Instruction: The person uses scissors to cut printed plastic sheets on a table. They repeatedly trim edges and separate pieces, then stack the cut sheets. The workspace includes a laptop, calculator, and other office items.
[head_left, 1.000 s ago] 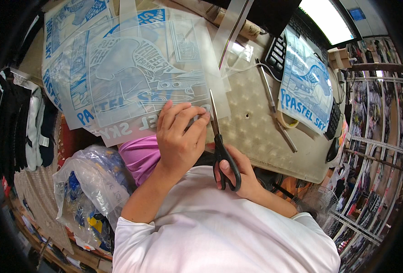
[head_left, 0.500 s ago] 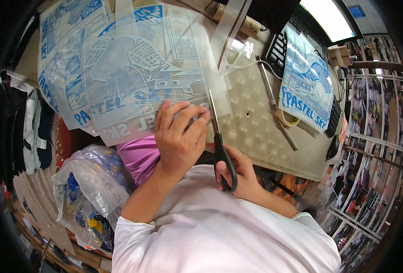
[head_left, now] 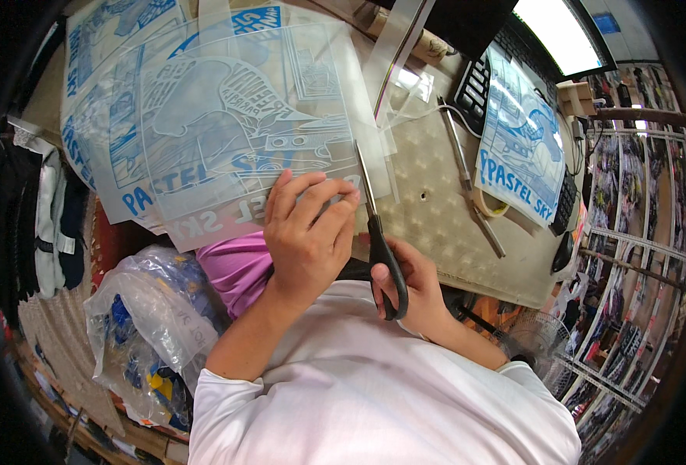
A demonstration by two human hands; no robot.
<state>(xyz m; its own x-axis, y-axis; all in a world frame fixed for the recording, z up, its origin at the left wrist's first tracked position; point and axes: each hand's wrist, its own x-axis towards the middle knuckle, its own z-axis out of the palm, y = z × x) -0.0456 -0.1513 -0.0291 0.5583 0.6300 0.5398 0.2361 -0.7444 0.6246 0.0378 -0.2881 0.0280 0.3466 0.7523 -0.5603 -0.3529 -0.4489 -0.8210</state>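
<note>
My right hand (head_left: 417, 287) grips a pair of black-handled scissors (head_left: 379, 240), fingers through the handle loops. The blades point away from me at the right edge of a translucent printed film sheet (head_left: 242, 116) and look nearly closed. My left hand (head_left: 310, 221) lies on the sheet's near edge, fingers slightly apart and pressing down; its thumb is hidden. Pale line artwork and mirrored lettering show on the film. Beneath it are other sheets with blue printing (head_left: 87, 143), partly showing through.
On the table (head_left: 413, 174) to the right are a metal rod (head_left: 459, 155), a tape roll (head_left: 490, 204), a blue-printed sheet (head_left: 517, 139), a keyboard (head_left: 471, 89) and a mouse (head_left: 564, 250). A clear plastic bag (head_left: 153, 333) sits at lower left, a fan (head_left: 537, 341) at lower right.
The scissors and my right hand have shifted slightly right and away from me, their blades a little higher along the film's edge. My left hand stays nearly in place on the sheet.
</note>
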